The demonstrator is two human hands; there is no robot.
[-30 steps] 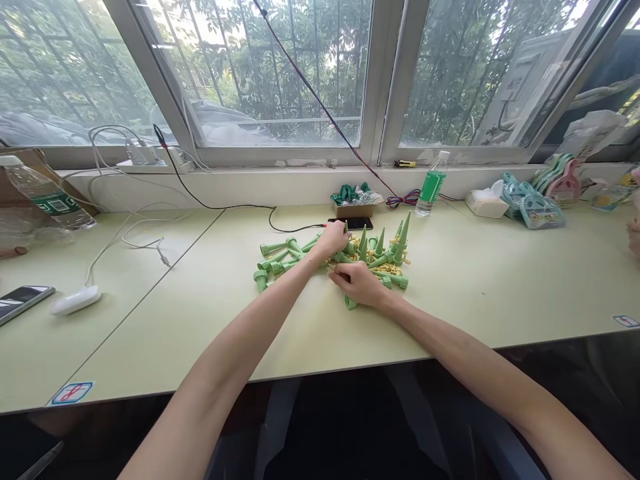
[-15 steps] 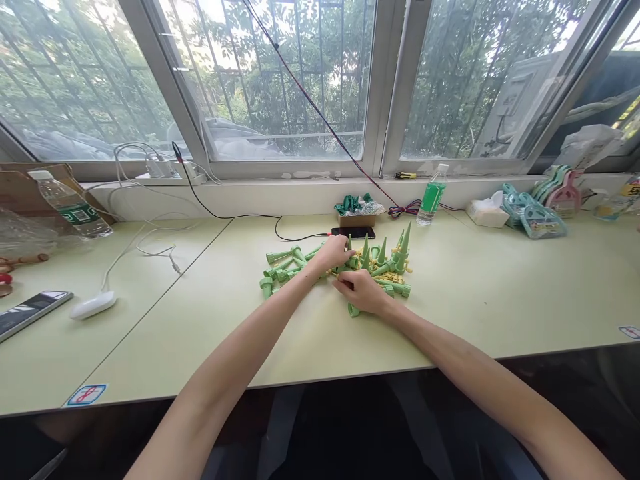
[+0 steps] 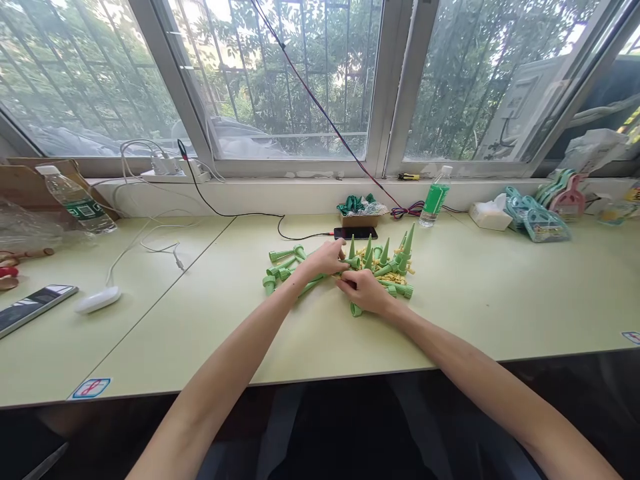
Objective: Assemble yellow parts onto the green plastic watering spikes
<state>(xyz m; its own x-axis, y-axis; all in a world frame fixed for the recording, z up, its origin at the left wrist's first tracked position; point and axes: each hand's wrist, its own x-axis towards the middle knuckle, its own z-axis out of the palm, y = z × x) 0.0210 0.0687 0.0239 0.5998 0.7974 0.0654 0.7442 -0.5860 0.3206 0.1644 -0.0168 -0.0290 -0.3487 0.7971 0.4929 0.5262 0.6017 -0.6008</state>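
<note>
A heap of green plastic cone spikes point(image 3: 387, 263) lies mid-table, some upright, some flat, mixed with small yellow pieces point(image 3: 395, 277). More green spikes point(image 3: 283, 265) lie to the left of the heap. My left hand point(image 3: 325, 259) reaches into the heap with its fingers curled on something I cannot make out. Close beside it, my right hand point(image 3: 364, 292) is closed round a green spike whose round end point(image 3: 355, 310) sticks out below the palm.
A black phone point(image 3: 355, 233) on a cable lies behind the heap, beside a small box of green bags point(image 3: 359, 208). A green bottle point(image 3: 434, 197), tissues point(image 3: 490, 215) and teal packs point(image 3: 537, 221) stand at the right. A white mouse point(image 3: 97, 300), another phone point(image 3: 33, 308) and a water bottle point(image 3: 75, 199) are at the left.
My left hand has drawn slightly nearer to my right hand over the heap. The view has shifted a little; the right hand keeps its hold.
</note>
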